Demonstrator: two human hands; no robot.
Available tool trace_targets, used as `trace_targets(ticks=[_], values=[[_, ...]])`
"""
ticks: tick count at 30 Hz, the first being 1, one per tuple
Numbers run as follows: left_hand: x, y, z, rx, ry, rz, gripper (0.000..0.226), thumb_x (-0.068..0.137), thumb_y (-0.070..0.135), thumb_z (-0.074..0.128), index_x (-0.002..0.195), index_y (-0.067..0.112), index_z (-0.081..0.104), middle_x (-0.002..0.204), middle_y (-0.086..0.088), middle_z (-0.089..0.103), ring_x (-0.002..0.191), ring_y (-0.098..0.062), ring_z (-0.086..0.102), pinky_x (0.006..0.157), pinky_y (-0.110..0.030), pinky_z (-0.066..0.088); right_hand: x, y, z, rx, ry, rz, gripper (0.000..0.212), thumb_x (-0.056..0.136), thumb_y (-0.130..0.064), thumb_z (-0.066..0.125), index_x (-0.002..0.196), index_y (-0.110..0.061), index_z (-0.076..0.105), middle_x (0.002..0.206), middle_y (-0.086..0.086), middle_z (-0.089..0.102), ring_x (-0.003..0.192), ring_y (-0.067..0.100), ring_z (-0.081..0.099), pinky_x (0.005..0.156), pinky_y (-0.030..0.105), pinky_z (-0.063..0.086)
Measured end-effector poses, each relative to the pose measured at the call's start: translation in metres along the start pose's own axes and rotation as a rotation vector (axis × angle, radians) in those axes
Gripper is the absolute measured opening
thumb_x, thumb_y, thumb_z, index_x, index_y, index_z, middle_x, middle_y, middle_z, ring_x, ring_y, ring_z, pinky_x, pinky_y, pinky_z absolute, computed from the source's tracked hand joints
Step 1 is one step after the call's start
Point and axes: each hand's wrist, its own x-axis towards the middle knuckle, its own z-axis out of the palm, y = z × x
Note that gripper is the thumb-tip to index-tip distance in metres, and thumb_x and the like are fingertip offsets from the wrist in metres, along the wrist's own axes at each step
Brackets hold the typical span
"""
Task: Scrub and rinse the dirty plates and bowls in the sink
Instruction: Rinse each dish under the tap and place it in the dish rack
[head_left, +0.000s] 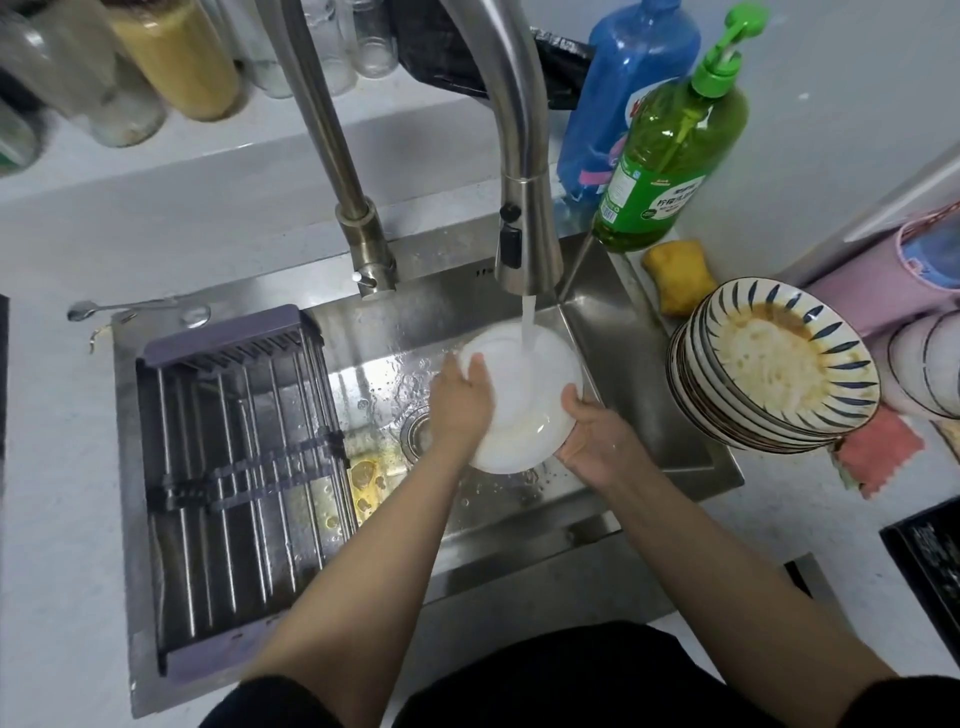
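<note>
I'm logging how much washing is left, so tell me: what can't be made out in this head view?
- Count of the stacked striped bowls: only the soiled top one shows its inside; the rest are rims.
- Sink drain: largely covered by the left hand and the white plate.
- Plate underside: faces away.
- Right hand fingers: behind the plate.
- Green soap bottle label: too small.

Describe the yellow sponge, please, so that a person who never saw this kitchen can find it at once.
Start at the steel sink and go to its far right corner, where the green dish soap bottle stands. The yellow sponge lies on the counter between that bottle and the stack of striped dirty bowls. It is the only plain yellow, soft lump there.
</note>
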Motion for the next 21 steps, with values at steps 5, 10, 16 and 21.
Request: trace_targets(ticks=[5,10,16,21], values=[[-0.015,0.011,-0.002,0.004,0.146,-0.151,0.062,0.100,0.049,0.028,0.149,0.010,0.025,0.150,-0.017,0.034,0.133,-0.038,0.038,0.107,-0.048,0.033,0.000,0.000,0.002,0.048,-0.023,-0.007,0.043,0.097,-0.019,0.045,0.135,0.000,0.047,0.121,0.016,0.064,0.106,0.029,0.063,0.087,0.044,0.054],[-0.023,0.009,0.016,-0.240,0.158,-0.323,0.065,0.100,0.047,0.031,0.151,0.011,0.016,0.154,-0.016,0.026,0.137,-0.041,0.031,0.111,-0.050,0.029,0.002,0.006,0.012,0.042,-0.004,-0.021,0.041,0.099,-0.017,0.043,0.137,0.000,0.044,0.130,0.019,0.057,0.115,0.031,0.058,0.087,0.044,0.053],[-0.003,-0.014,-0.026,-0.590,-0.062,-0.379,0.081,0.066,0.075,0.065,0.111,0.008,0.064,0.104,-0.011,0.071,0.093,-0.030,0.068,0.084,-0.048,0.056,0.009,-0.008,0.005,-0.002,0.009,-0.025,0.026,0.101,-0.015,0.038,0.115,-0.002,0.056,0.110,0.014,0.066,0.104,0.029,0.060,0.092,0.046,0.050],[-0.014,-0.027,-0.043,-1.112,-0.396,-0.434,0.049,0.081,0.017,0.068,0.126,0.004,0.054,0.111,-0.015,0.070,0.101,-0.029,0.067,0.087,-0.051,0.054,0.026,-0.017,0.002,-0.286,0.051,-0.043,0.036,0.103,-0.019,0.034,0.130,-0.001,0.049,0.110,0.010,0.063,0.100,0.025,0.059,0.079,0.036,0.054]])
